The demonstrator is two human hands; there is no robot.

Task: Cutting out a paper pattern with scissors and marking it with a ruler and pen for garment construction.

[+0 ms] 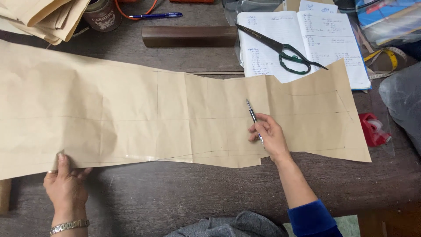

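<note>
1. Dark wooden tabletop [175, 197] fills the view, its near edge bare apart from a grey garment [228, 226] at the bottom.
2. Nearest on the left, the left hand [66, 184] pinches the lower edge of the long brown paper pattern [131, 118], thumb on top and the other fingers curled under. Only this one spot is held, so the far stretch of sheet could creep or buckle if pushed.
3. Further in, the right hand [269, 136] rests on the pattern with its fingers closed round a pen [253, 117], tip pointing away at the paper. In my judgement, a stroke drawn across the creases here could wobble off the faint pencilled lines, since the sheet is not lying flat.
4. The pattern lies across the middle of the table, from the left edge to just beside a red tape dispenser [372, 129]. Its taped joins could tear if tugged.
5. Beyond, the pattern's upper right corner overlaps an open notebook [302, 44], on which black-and-green scissors [285, 50] lie; sliding the sheet could catch them.
6. Farthest back: a wooden block [188, 36], a blue pen [155, 16], a tin [101, 15], folded paper [44, 17] and a yellow tape measure [386, 55].
</note>
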